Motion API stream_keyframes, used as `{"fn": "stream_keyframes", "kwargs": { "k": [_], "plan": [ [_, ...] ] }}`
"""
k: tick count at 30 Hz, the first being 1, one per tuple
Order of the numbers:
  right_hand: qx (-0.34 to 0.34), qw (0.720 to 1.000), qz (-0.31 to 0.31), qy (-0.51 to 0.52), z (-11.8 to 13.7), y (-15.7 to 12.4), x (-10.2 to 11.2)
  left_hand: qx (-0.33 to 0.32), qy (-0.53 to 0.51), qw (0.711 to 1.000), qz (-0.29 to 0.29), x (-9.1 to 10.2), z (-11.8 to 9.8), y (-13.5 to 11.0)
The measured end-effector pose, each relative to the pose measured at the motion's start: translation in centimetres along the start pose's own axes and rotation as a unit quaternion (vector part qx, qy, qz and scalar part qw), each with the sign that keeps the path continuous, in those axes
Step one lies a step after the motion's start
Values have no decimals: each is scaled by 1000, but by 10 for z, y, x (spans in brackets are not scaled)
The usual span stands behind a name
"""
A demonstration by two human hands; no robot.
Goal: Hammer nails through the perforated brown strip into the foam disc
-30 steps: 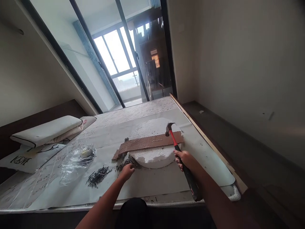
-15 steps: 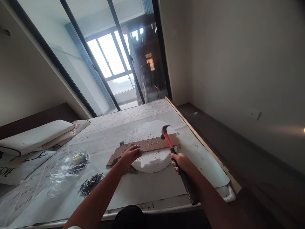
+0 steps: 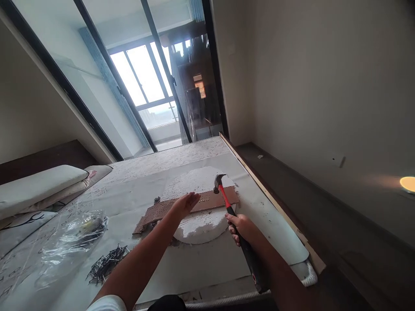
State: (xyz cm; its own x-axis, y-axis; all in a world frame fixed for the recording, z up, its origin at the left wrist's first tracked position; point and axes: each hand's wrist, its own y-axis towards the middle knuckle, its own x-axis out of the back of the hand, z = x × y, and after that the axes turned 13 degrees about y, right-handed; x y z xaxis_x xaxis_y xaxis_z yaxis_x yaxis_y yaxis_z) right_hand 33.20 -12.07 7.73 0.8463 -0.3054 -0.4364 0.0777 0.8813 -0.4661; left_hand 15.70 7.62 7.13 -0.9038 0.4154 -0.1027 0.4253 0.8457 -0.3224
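My right hand [image 3: 239, 226] is wrapped round the handle of a red and black claw hammer [image 3: 227, 203]. Its steel head rests over the right part of a brown wooden strip [image 3: 214, 200] studded with rows of nail heads. The strip lies across a round white foam slab [image 3: 201, 224]. My left hand [image 3: 185, 204] reaches over the middle of the strip, fingers stretched out and close together, touching or just above it; nothing is in it.
A pile of dark nails [image 3: 105, 268] lies at the lower left, beside a crumpled clear plastic bag [image 3: 74, 235]. White cushions [image 3: 35, 188] sit at far left. The paper-covered platform [image 3: 201, 268] ends at a wooden edge [image 3: 275, 205] on the right, with dark floor beyond.
My left hand has moved from the debris by the foam's near left edge up onto the wooden strip and opened flat. The hammer hand has kept its grip. The view has shifted slightly.
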Motion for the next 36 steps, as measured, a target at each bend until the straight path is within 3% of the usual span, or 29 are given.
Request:
{"fn": "stream_keyframes", "kwargs": {
  "k": [2, 4, 8, 10, 18, 26, 36],
  "plan": [
    [-2, 1000, -5, 0, 2, 0, 0, -16, 90, 996, -13, -6, 3, 10],
    [-5, 1000, -7, 5, 3, 3, 1, -62, 228, 971, -48, -14, 7, 21],
    [-7, 1000, -7, 13, -1, 10, 4, -215, 452, 858, -116, -29, 18, 46],
    [-5, 1000, -1, 11, -3, 14, 4, -258, 484, 829, -108, -35, 25, 55],
    [-8, 1000, 6, 4, -7, 19, 1, -236, 450, 859, -71, -35, 41, 66],
    [-13, 1000, -3, -10, -1, 12, -4, -242, 452, 856, -68, -39, 43, 66],
    [-12, 1000, -5, -11, -3, 14, -2, -264, 484, 829, -94, -40, 49, 72]
  ]
}}
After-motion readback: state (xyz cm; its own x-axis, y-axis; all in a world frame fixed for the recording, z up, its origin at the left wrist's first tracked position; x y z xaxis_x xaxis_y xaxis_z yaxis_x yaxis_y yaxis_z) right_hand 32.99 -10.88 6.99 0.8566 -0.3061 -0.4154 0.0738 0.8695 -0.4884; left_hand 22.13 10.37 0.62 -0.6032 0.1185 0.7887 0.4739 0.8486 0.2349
